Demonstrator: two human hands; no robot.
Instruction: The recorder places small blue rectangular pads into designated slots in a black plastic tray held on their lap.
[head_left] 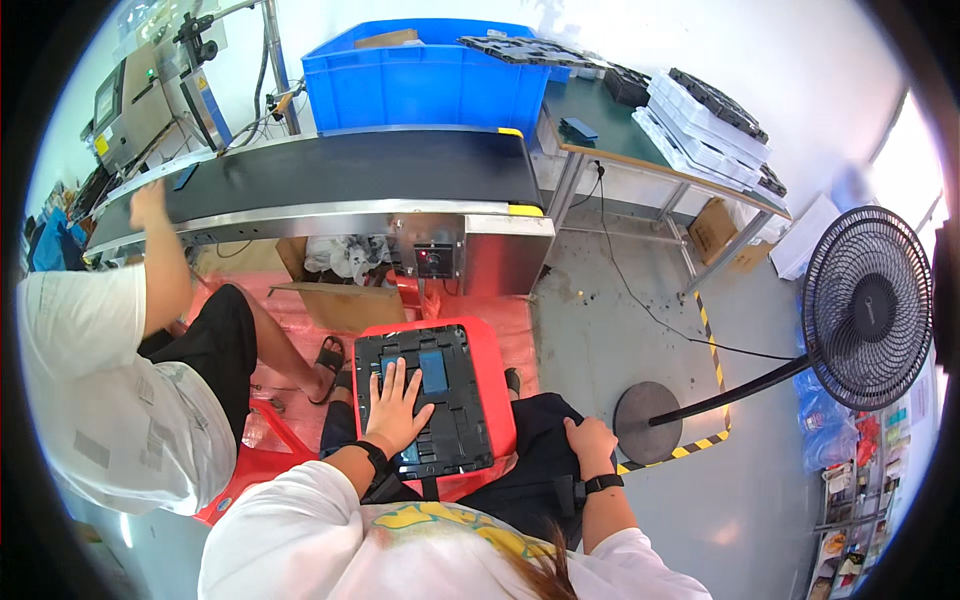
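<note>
The left hand [397, 405] lies flat, fingers spread, on a black tray [425, 400] resting on a red stool [495, 375] before the person's knees; the right hand [590, 445] rests curled on the right thigh, fingers pressed together, holding nothing

A single wide fisheye view, worn on the person's head, looks steeply down and forward over their own lap. Nearest, at the lower edge, their white sleeves and forearms enter, with the left hand [397, 405] flat on a black moulded plastic tray [455, 400] close below the lens. Farther ahead, mid-frame, runs a long black conveyor belt with a steel frame [340, 170]; a blue plastic crate [425, 80] sits beyond it near the top. Straight edges bend toward the dark round rim.
</note>
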